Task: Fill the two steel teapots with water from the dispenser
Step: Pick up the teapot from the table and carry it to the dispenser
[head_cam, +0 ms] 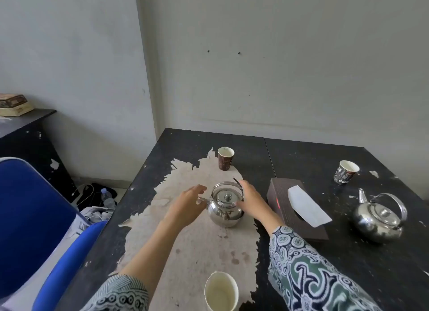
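Note:
A small steel teapot (pixel 225 210) with its lid on stands in the middle of the worn black table (pixel 348 264). My left hand (pixel 185 206) is at its left side by the spout, fingers relaxed and spread. My right hand (pixel 251 200) is at its right side, fingers touching the raised handle; whether they curl round it is hidden. A second steel teapot (pixel 379 217), lid on and handle up, stands at the right of the table. No dispenser is in view.
A brown tissue box (pixel 276 194) lies between the teapots. Paper cups stand at the back (pixel 225 161), back right (pixel 346 174) and near front edge (pixel 221 291). A blue chair (pixel 34 217) is at left, with a water bottle (pixel 108 200) and cables on the floor.

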`<state>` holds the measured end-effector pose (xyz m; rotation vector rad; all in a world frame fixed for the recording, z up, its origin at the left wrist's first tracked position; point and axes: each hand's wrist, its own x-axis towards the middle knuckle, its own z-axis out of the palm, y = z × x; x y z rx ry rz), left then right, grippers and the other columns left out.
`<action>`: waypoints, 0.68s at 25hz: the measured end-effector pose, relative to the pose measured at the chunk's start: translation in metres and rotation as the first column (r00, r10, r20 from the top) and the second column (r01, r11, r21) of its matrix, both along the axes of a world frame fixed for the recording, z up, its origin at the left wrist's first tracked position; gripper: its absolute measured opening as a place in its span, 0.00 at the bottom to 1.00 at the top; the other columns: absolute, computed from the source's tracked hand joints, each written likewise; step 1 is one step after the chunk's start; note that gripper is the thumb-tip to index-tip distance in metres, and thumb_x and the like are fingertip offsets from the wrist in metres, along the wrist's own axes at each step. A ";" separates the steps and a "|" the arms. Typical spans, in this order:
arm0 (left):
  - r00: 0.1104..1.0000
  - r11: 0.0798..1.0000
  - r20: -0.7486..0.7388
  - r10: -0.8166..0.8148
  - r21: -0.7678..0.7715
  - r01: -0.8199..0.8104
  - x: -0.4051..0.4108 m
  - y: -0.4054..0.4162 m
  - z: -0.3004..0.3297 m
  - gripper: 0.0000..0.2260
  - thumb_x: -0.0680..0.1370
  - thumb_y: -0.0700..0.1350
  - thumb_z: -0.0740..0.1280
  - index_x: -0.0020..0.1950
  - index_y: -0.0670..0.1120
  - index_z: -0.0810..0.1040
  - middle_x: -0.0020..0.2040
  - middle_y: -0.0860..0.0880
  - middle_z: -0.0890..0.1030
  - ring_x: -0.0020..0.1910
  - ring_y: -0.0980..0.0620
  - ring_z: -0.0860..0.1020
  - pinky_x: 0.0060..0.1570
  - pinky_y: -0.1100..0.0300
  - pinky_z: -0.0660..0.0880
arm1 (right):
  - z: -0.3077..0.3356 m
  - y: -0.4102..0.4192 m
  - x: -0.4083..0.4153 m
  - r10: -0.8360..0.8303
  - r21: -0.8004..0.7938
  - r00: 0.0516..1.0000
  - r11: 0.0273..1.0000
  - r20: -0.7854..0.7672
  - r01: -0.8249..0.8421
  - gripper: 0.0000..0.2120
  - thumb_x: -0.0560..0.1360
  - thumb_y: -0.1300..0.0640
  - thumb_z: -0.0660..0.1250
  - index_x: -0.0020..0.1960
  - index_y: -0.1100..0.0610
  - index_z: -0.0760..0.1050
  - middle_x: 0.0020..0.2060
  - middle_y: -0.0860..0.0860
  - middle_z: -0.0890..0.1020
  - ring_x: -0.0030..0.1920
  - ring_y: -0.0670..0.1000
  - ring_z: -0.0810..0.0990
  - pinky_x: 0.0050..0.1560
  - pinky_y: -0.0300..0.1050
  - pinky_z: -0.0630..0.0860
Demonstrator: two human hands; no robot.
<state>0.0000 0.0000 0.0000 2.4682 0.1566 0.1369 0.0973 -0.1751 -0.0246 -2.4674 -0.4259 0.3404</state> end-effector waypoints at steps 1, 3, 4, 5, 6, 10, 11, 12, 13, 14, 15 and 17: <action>0.999 1.000 -0.042 -0.023 -0.005 0.022 0.004 -0.001 -0.003 0.19 0.78 0.43 0.62 0.68 0.44 0.66 0.67 0.45 0.73 0.62 0.48 0.74 0.60 0.56 0.70 | -0.004 0.003 0.001 -0.009 -0.013 1.000 1.000 0.005 0.009 0.32 0.74 0.60 0.64 0.73 0.53 0.53 0.72 0.54 0.63 0.69 0.59 0.64 0.66 0.57 0.66; 0.995 0.999 -0.084 -0.048 -0.019 0.046 0.013 -0.005 -0.009 0.23 0.78 0.44 0.62 0.72 0.45 0.60 0.70 0.45 0.68 0.65 0.48 0.72 0.62 0.57 0.68 | -0.011 0.010 0.006 -0.036 -0.023 0.999 0.999 0.038 0.036 0.28 0.75 0.62 0.62 0.72 0.52 0.57 0.70 0.54 0.64 0.68 0.60 0.64 0.65 0.56 0.66; 0.993 0.998 -0.105 -0.054 -0.021 0.052 0.016 -0.008 -0.012 0.24 0.78 0.44 0.61 0.73 0.45 0.58 0.72 0.45 0.66 0.66 0.48 0.70 0.62 0.56 0.67 | -0.013 0.014 0.006 -0.054 -0.008 0.997 0.998 0.061 0.055 0.25 0.75 0.63 0.61 0.70 0.53 0.61 0.67 0.55 0.66 0.66 0.60 0.66 0.63 0.54 0.67; 0.993 0.998 -0.108 -0.052 -0.029 0.049 0.020 -0.011 -0.016 0.26 0.78 0.44 0.62 0.74 0.45 0.56 0.73 0.45 0.63 0.68 0.47 0.68 0.64 0.55 0.66 | -0.015 0.017 0.008 -0.078 0.020 0.993 0.997 0.093 0.077 0.20 0.75 0.64 0.61 0.65 0.54 0.66 0.62 0.55 0.69 0.62 0.59 0.69 0.59 0.51 0.69; 0.993 0.998 -0.104 -0.051 -0.035 0.047 0.023 -0.013 -0.021 0.26 0.78 0.44 0.62 0.74 0.44 0.55 0.74 0.45 0.61 0.69 0.47 0.66 0.66 0.53 0.65 | -0.016 0.017 0.009 -0.111 0.067 0.987 0.992 0.116 0.104 0.14 0.75 0.65 0.61 0.59 0.56 0.69 0.57 0.56 0.71 0.58 0.58 0.73 0.54 0.48 0.71; 0.996 1.000 -0.091 -0.025 -0.017 0.024 0.027 -0.020 -0.037 0.27 0.78 0.42 0.61 0.74 0.43 0.54 0.75 0.46 0.59 0.71 0.46 0.62 0.68 0.51 0.64 | -0.018 0.016 0.003 -0.170 0.191 0.982 0.970 0.081 0.152 0.05 0.77 0.64 0.61 0.43 0.57 0.68 0.44 0.54 0.77 0.42 0.50 0.75 0.36 0.39 0.71; 0.996 1.000 -0.086 -0.022 -0.017 0.020 0.025 -0.023 -0.038 0.27 0.78 0.42 0.61 0.74 0.44 0.53 0.75 0.46 0.59 0.72 0.46 0.61 0.68 0.50 0.64 | -0.018 0.015 -0.002 -0.160 0.206 0.985 0.968 0.066 0.143 0.05 0.77 0.64 0.61 0.43 0.57 0.67 0.43 0.53 0.77 0.40 0.48 0.75 0.33 0.35 0.68; 0.997 1.000 -0.074 -0.020 -0.017 0.019 0.023 -0.025 -0.039 0.27 0.78 0.41 0.61 0.74 0.44 0.53 0.75 0.46 0.58 0.72 0.46 0.61 0.68 0.50 0.64 | -0.017 0.014 -0.007 -0.133 0.206 0.989 0.972 0.068 0.117 0.05 0.77 0.64 0.61 0.43 0.57 0.68 0.43 0.52 0.77 0.38 0.45 0.74 0.32 0.32 0.66; 0.998 1.000 -0.055 -0.016 -0.021 0.015 0.020 -0.026 -0.038 0.27 0.78 0.41 0.61 0.74 0.44 0.53 0.75 0.46 0.58 0.72 0.46 0.60 0.69 0.50 0.64 | -0.015 0.013 -0.012 -0.097 0.200 0.992 0.977 0.078 0.079 0.04 0.77 0.64 0.60 0.44 0.58 0.69 0.42 0.51 0.77 0.37 0.42 0.74 0.31 0.30 0.65; 0.999 1.000 -0.035 -0.009 -0.027 0.009 0.018 -0.025 -0.035 0.27 0.78 0.40 0.61 0.74 0.44 0.53 0.75 0.47 0.58 0.72 0.46 0.60 0.69 0.50 0.63 | -0.012 0.012 -0.016 -0.058 0.195 0.994 0.980 0.093 0.039 0.03 0.77 0.64 0.60 0.45 0.59 0.70 0.42 0.51 0.77 0.37 0.40 0.74 0.32 0.30 0.66; 1.000 1.000 -0.011 0.000 -0.030 0.000 0.014 -0.023 -0.031 0.27 0.78 0.40 0.61 0.74 0.45 0.54 0.75 0.47 0.59 0.72 0.46 0.62 0.69 0.50 0.64 | -0.007 0.011 -0.021 -0.021 0.201 0.994 0.979 0.105 -0.001 0.02 0.77 0.64 0.61 0.47 0.60 0.72 0.43 0.52 0.78 0.39 0.41 0.75 0.33 0.29 0.66; 0.999 1.000 0.040 0.013 -0.017 -0.012 0.003 -0.017 -0.018 0.24 0.78 0.42 0.61 0.73 0.45 0.57 0.73 0.46 0.63 0.68 0.46 0.67 0.67 0.50 0.67 | 0.012 0.010 -0.031 0.051 0.242 0.992 0.967 0.114 -0.077 0.03 0.76 0.63 0.62 0.49 0.62 0.74 0.44 0.53 0.79 0.43 0.46 0.77 0.38 0.30 0.69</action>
